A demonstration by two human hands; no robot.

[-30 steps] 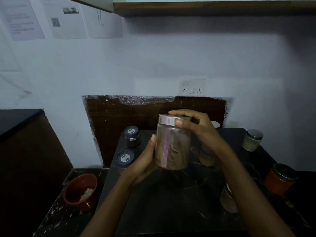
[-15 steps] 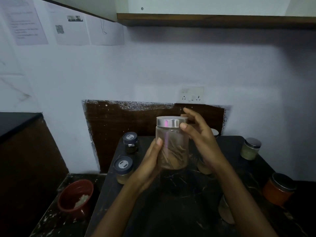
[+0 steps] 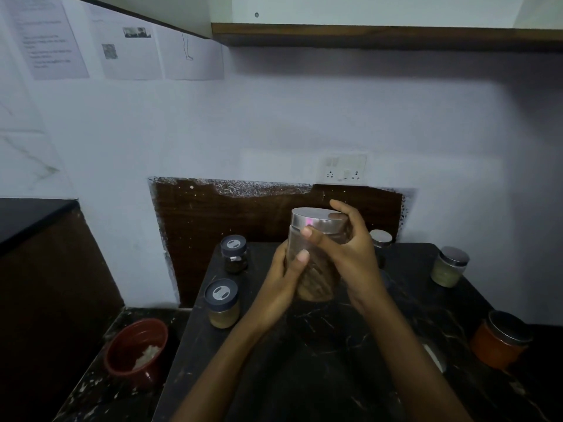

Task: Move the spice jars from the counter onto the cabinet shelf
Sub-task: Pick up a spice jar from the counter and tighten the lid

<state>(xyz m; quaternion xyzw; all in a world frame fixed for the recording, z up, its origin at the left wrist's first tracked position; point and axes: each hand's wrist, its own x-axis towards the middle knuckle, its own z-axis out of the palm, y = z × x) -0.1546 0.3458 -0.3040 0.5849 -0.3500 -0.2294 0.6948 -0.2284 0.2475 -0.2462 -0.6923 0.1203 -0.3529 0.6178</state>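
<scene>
On the surface (image 3: 320, 370), front-left jar (image 3: 222, 304) sits before back-left jar (image 3: 234, 254); far-right jar (image 3: 450, 266) behind near-right jar (image 3: 498, 341); pot (image 3: 137, 348) lower left, off it.

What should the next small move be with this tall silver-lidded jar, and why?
Probably lift the silver-lidded jar straight up toward the cabinet overhead. The left hand and right hand both grip it upright, right fingers over the lid, so the hold looks secure. The cabinet's wooden edge sits well above the jar, and the shelf itself is out of view.
</scene>
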